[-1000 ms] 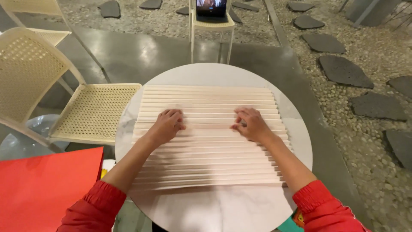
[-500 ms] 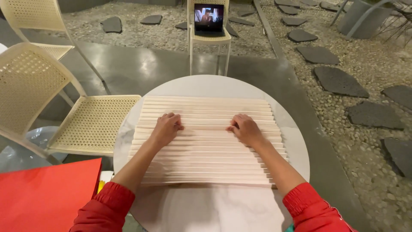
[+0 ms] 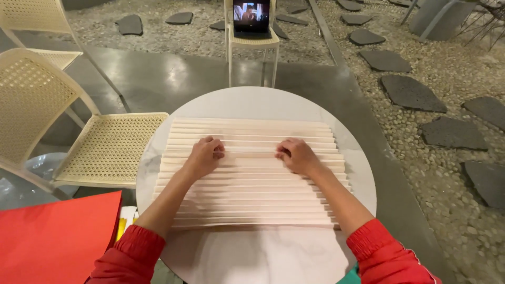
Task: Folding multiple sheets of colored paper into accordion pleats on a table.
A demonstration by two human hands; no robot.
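1. I'm looking down at a round white table [image 3: 363, 173] in the middle of the frame, and a big sheet of pale pleated paper [image 3: 252, 200] covers most of it, ridges running left to right.
2. Left hand [image 3: 204, 156] sits on the pleats left of centre, fingers curled in, tips pressing down on one fold line. It grips nothing; it's pinning and creasing.
3. Right hand [image 3: 294, 155] mirrors it right of centre, knuckles up, fingers bent narrow onto the same ridge. Whether a fold is pinched under the fingertips I cannot tell.
4. Both red sleeves [image 3: 386, 252] come in from the bottom corners, forearms resting over the nearer pleats.
5. My read on doing this well: keep both hands on the same crease, level with each other, and press outward from the middle so the fold stays straight across.
6. I'd watch the nearer pleats under the forearms; leaning there could flatten them.
7. Unfolded paper lies flat at the bottom edge of the table, so there looks to be more sheet to pleat.
8. Around it: a cream mesh chair [image 3: 105, 147] on the left, a red sheet [image 3: 58, 236] at lower left, a small screen [image 3: 251, 14] on a chair at top centre.
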